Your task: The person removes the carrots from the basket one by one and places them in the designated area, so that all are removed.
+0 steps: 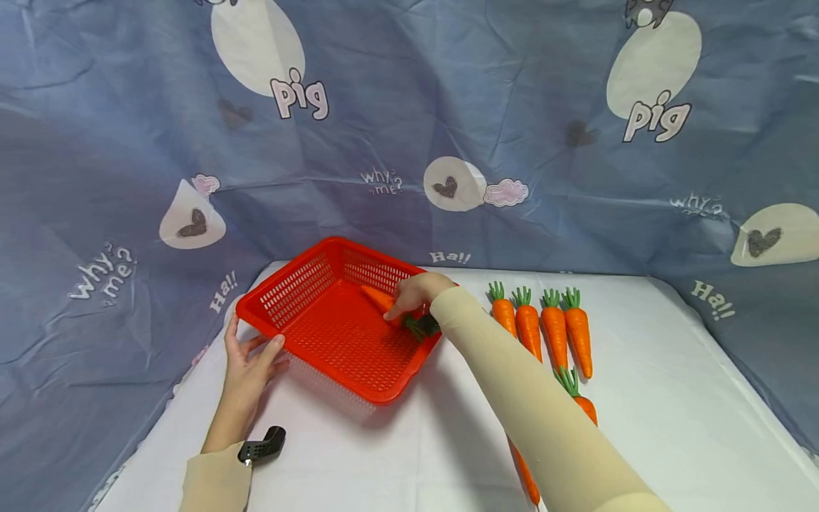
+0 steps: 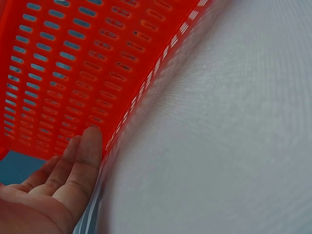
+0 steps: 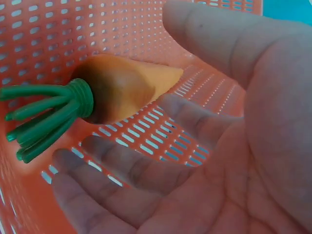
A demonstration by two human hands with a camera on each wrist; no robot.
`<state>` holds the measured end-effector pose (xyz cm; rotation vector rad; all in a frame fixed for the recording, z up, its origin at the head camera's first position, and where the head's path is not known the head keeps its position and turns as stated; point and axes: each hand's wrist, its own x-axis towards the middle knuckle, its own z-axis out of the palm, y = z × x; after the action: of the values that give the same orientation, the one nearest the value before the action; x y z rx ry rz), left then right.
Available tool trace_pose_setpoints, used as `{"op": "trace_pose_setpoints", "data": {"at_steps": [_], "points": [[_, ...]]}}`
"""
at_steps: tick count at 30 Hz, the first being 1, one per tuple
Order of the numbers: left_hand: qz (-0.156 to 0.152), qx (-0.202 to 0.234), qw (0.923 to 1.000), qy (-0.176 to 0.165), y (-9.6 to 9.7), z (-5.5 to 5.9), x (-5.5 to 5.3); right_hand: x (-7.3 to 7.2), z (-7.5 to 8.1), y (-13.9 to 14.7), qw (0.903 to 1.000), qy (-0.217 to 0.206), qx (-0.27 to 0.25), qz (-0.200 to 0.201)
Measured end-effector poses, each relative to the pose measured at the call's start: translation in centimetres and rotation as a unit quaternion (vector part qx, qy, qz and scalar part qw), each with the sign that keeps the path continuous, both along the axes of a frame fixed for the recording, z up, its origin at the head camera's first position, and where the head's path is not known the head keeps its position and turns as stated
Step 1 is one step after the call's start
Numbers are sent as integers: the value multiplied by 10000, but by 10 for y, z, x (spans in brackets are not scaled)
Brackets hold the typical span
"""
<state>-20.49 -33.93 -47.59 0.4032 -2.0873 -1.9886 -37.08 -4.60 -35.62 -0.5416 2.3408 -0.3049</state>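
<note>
The red plastic basket [image 1: 345, 334], with slotted walls, stands on the white table at the left. My left hand [image 1: 251, 363] is at its near left corner, with the thumb by the rim; in the left wrist view, straight fingers [image 2: 87, 156] rest against the slotted wall. Inside the basket lies a carrot [image 3: 122, 90] with a green stub top. My right hand [image 1: 416, 293] reaches over the right side into the basket, its spread fingers [image 3: 141, 170] beside the carrot, which is not gripped. In the head view this hand partly covers the carrot.
Several carrots [image 1: 579, 338] lie side by side on the white tablecloth [image 1: 665, 398], right of the basket. Another carrot [image 1: 585, 409] lies nearer, partly behind my right forearm, and a carrot tip [image 1: 527, 483] shows below the sleeve. A blue printed cloth [image 1: 358, 142] hangs behind the table.
</note>
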Motion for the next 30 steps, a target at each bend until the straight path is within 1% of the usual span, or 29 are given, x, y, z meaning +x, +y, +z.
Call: {"op": "trace_pose_setpoints", "data": {"at_steps": [3,6,12,17,20,24,26,30], "points": [[-49,-50,10000,-25,0,-1,0,0,-2,-1,9999,6,31,157],[-80,-69,9999,-61,-1,-2,-1,1,-2,-3,9992,152,186,311],[-64,-75,9999,-63,-1,-2,-1,5,-1,-7,9983,234,315,423],[-52,-60,10000,-53,0,0,-1,6,-1,-10,9991,84,272,324],[-53,-60,10000,-38,0,1,-1,8,0,-12,9995,14,245,173],[-25,-89,9999,-56,0,0,-1,14,1,-15,9995,116,251,153],[-5,-95,9999,-60,0,0,-1,16,2,-16,9993,170,252,211],[-13,-100,9999,-61,0,0,-2,19,1,-20,9997,10,107,240]]}}
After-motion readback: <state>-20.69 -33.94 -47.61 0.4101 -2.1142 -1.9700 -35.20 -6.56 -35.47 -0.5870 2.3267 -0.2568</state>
